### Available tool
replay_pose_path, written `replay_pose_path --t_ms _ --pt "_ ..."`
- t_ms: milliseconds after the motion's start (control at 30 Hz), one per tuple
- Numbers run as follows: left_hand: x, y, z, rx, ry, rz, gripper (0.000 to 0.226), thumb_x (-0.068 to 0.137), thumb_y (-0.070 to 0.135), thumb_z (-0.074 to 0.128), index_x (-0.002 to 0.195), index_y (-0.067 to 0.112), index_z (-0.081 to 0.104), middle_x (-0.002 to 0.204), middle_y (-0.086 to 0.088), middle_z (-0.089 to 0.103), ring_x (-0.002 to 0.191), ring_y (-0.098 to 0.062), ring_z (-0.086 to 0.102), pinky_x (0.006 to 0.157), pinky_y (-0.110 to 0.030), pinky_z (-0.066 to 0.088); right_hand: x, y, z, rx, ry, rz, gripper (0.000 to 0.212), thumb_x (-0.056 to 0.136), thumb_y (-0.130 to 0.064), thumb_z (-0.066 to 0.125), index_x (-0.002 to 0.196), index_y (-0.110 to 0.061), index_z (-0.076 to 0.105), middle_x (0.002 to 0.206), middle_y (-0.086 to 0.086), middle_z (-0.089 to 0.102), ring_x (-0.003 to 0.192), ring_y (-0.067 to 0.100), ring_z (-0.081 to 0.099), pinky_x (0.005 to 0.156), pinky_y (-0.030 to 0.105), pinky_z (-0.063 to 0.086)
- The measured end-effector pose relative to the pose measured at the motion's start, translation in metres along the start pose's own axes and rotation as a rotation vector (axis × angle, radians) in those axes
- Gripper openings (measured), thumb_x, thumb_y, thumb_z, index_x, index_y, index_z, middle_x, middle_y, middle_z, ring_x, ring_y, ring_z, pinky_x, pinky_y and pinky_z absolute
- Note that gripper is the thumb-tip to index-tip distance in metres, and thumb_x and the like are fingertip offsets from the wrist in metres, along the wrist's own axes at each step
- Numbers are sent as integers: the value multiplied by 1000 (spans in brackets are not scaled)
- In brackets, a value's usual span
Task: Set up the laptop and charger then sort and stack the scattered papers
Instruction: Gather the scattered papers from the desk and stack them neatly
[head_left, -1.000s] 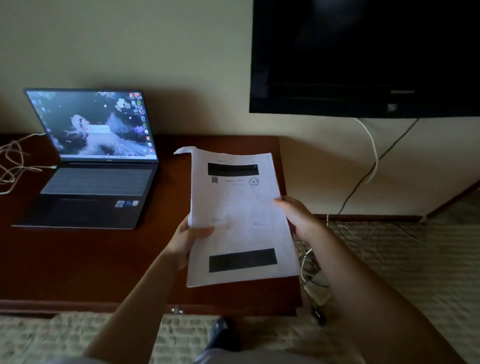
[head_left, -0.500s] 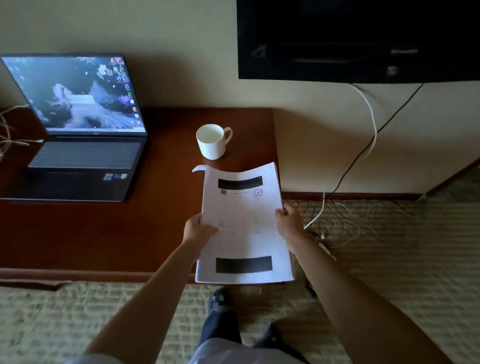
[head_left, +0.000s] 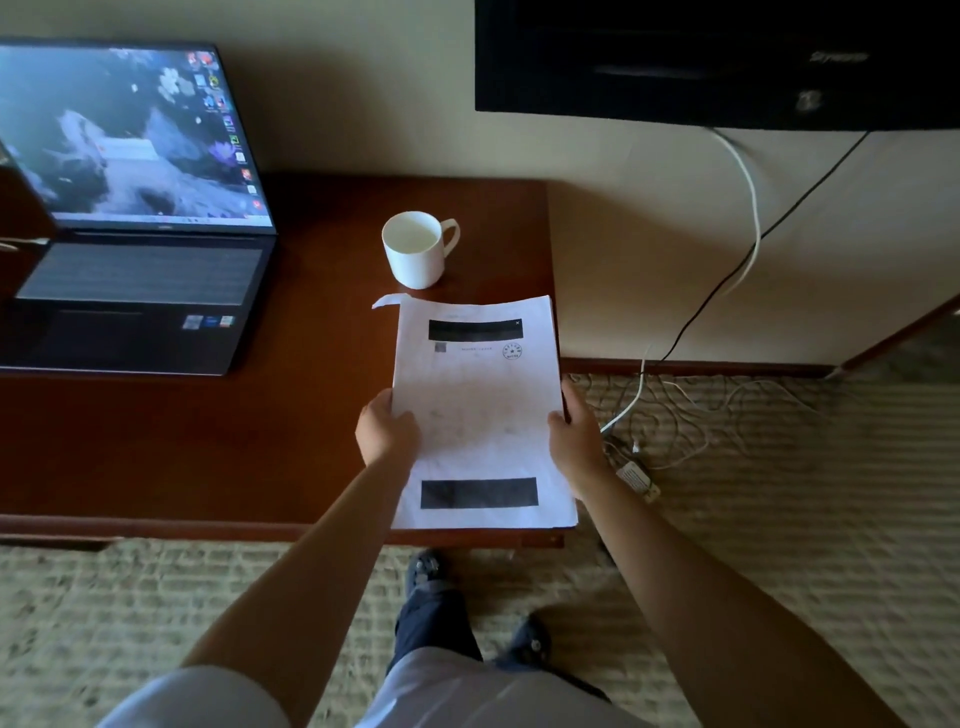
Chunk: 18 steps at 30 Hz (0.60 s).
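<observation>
Lowered from chest height a second ago, the stack of papers now sits over the right end of the table, its near edge level with the table's front lip. Fingers of the left hand curl around the stack's left edge, thumb on top of the top sheet, while the right hand grips the right edge the same way; whether the stack's underside touches the wood cannot be told. One sheet's corner curls out at the far left of the stack. Two black bars cross the top page, one near its head and one near its foot. Just beyond the stack stands a white mug, upright, handle to the right. An open laptop with a lit screen sits on the table's left part, well apart from the papers. Cables lie tangled on the carpet to the right, beneath a wall-mounted television.
</observation>
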<state>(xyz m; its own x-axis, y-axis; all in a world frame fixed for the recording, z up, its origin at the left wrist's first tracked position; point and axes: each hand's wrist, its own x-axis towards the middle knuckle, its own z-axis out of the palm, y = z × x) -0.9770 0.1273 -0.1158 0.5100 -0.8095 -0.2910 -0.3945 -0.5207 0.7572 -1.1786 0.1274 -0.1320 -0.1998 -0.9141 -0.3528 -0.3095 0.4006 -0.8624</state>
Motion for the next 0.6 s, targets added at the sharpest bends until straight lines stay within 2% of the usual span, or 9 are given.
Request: replay_pose_path --t_ms 100,200,300,400,467,500,533,600 --pt "5 1 3 -22 26 20 24 90 -1 45 100 12 63 98 -5 63 86 -20 59 79 -40 57 10 -1 -4 7 -26 -24 52 98 -3 33 147 -22 31 152 -2 33 139 17 31 112 42 34" --pt "9 2 7 -32 45 37 29 89 -2 44 104 12 64 101 -4 65 87 -18 59 80 -40 57 18 0 -1 -44 -32 -45 54 100 -4 31 149 -23 24 155 -1 26 141 18 28 111 41 35" --pt "8 -3 5 -27 53 54 31 92 2 44 112 14 64 104 0 64 89 -17 57 83 -41 55 21 3 5 -85 -44 -55 58 99 -3 31 151 -25 18 157 -1 22 143 17 22 115 35 27" --pt "8 -4 6 8 35 84 29 93 5 45 115 15 62 106 0 63 89 -16 56 84 -40 54 23 7 9 -146 -4 -42 59 97 -2 34 150 -24 21 153 6 27 141 23 27 112 40 34" --pt "6 -5 6 19 23 90 28 93 3 45 112 14 62 105 -1 63 87 -16 56 83 -40 55 20 14 10 -139 11 -29 58 96 -4 34 147 -30 24 149 11 32 134 28 37 102 41 43" --pt "4 -6 6 23 19 89 27 93 2 45 111 14 62 103 -1 63 87 -17 56 83 -40 56 18 21 12 -133 18 -35 59 95 -5 34 144 -35 25 145 12 35 125 30 43 91 41 47" --pt "3 -7 6 29 17 90 28 92 2 45 111 14 62 102 0 63 86 -16 56 82 -40 56 15 26 13 -135 26 -48 59 93 -6 34 142 -37 25 141 14 40 115 30 47 80 39 46" --pt "2 -9 6 39 13 97 29 92 1 45 111 15 62 102 -1 63 86 -17 56 81 -40 57 11 30 14 -144 49 -67 60 92 -2 33 144 -32 26 131 19 48 101 29 49 74 38 42"
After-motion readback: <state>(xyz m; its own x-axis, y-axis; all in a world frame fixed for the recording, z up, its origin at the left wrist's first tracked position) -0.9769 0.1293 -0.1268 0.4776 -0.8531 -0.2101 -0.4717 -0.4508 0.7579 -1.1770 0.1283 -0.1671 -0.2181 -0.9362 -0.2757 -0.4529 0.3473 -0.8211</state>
